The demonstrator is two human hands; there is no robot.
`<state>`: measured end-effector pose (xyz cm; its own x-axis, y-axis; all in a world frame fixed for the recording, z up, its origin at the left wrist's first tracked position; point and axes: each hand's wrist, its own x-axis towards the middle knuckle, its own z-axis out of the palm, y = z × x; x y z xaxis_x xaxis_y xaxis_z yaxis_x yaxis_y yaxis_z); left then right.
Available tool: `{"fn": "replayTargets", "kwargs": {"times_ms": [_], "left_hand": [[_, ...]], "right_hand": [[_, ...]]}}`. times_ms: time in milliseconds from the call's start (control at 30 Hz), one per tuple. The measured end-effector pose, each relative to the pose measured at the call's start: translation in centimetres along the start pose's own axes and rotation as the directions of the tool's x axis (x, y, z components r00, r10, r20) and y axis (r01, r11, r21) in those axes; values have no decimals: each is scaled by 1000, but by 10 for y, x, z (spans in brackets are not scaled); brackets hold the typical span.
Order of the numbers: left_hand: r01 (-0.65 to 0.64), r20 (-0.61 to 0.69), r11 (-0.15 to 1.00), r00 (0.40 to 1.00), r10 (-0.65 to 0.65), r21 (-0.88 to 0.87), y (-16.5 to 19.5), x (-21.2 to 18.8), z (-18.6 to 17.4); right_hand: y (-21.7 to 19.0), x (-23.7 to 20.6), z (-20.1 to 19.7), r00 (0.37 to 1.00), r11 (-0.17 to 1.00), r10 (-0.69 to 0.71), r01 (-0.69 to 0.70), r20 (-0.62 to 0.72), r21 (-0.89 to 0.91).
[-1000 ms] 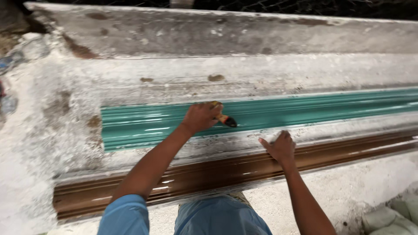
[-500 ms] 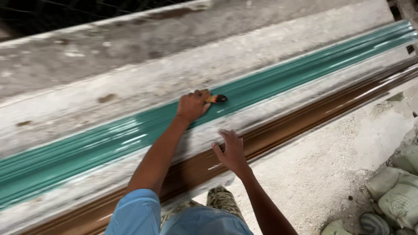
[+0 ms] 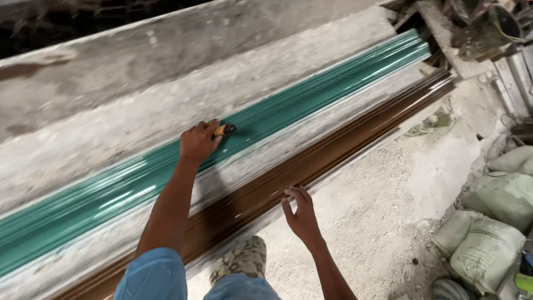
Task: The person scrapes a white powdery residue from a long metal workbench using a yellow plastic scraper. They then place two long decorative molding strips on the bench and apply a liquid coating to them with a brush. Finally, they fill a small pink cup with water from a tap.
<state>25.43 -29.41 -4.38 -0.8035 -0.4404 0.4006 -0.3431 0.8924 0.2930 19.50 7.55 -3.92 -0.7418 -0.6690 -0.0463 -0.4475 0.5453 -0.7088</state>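
The left hand (image 3: 199, 141) grips a small brush (image 3: 225, 130) on the glossy, evenly coated green moulding (image 3: 311, 103), no bare patch showing, while the open right hand (image 3: 301, 214) rests on the brown moulding (image 3: 355, 133).

Just one view here, a head-worn cam looking steeply down past the wearer's own arms at the long green mould (image 3: 311, 103). That mould runs diagonally from lower left to upper right across the shot, so the camera faces along it at an angle. It sits close, about arm's reach above. No second view to overlap with.
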Motion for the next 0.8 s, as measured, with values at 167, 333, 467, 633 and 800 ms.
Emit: {"fn": "replayTargets", "kwargs": {"times_ms": [167, 333, 467, 633, 800], "left_hand": [[-95, -42, 995, 995, 95, 12, 63, 69, 66], [-79, -65, 995, 995, 75, -65, 130, 142, 133], [-72, -27, 996, 997, 71, -51, 192, 205, 182], [-45, -26, 994, 999, 43, -104, 265, 268, 246], [-59, -3, 992, 998, 59, -115, 316, 326, 302]], "right_hand": [[68, 57, -53, 999, 999, -29, 28, -28, -16], [134, 134, -122, 1000, 998, -2, 3, 14, -58], [176, 190, -198, 998, 996, -26, 31, 56, -82], [243, 238, -282, 996, 995, 55, -60, -64, -78], [332, 309, -362, 976, 976, 218, -218, 4, -16]]}}
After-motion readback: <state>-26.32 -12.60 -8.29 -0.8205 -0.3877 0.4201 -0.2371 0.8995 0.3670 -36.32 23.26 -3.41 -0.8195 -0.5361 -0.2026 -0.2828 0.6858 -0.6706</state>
